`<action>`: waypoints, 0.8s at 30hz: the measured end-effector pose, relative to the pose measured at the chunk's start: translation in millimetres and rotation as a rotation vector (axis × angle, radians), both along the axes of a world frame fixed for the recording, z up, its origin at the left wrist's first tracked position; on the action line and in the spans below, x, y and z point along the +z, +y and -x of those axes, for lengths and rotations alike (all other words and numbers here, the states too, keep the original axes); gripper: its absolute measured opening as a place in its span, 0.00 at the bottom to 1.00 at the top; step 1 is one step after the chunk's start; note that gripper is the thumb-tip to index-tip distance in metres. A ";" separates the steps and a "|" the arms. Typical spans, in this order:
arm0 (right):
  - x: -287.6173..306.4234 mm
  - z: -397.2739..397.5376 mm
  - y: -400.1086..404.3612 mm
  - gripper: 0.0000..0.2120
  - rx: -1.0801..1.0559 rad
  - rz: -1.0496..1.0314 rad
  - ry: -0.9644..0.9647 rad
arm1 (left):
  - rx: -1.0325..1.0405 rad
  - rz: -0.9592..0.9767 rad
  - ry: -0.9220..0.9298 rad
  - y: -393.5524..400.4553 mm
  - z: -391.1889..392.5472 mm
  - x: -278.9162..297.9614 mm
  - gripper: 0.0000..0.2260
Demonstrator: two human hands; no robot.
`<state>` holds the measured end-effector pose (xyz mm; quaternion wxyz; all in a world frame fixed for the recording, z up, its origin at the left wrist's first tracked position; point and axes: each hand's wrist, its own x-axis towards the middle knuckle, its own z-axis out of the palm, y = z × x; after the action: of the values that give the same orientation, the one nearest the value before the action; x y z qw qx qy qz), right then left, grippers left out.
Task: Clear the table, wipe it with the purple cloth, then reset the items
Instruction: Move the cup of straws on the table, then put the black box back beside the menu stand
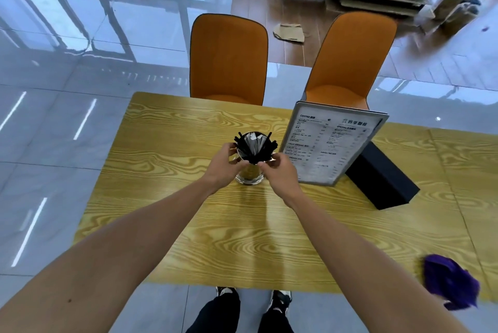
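Left of the menu stand (332,145), upright glass (249,175) is gripped between left hand (225,164) and right hand (279,171); purple cloth (450,285) lies well right.

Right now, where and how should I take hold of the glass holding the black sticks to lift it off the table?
Grip the glass round its lower wall, under the rim, one hand from each side. It stands upright with black sticks fanning out above, so coming from above looks awkward. The left hand and right hand already flank it.
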<state>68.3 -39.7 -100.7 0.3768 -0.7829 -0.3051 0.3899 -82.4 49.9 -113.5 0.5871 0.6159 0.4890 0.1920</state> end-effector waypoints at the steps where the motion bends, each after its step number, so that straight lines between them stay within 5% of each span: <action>1: 1.2 0.0 0.5 0.22 -0.007 0.006 -0.003 | -0.004 0.002 -0.001 0.8 -1.6 -0.7 0.24; 8: -1.2 -0.6 -1.2 0.19 -0.040 0.012 -0.002 | -0.046 0.046 0.031 -2.3 -2.5 -0.6 0.31; 11: -3.7 -5.7 -10.0 0.16 -0.043 0.038 0.002 | -0.048 0.097 0.212 -9.6 -1.8 2.0 0.39; 16: -2.1 -29.5 -40.7 0.09 -0.077 0.062 -0.028 | -0.264 0.064 0.435 -29.3 -10.6 2.3 0.18; 24: 2.3 -106.3 -99.4 0.12 -0.361 0.100 -0.031 | -0.656 0.092 0.412 -61.1 -89.1 9.1 0.25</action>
<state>174.5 -139.1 -98.4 0.3966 -0.8486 -0.1458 0.3183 6.7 -11.2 -104.5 0.5338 0.7382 0.3819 -0.1560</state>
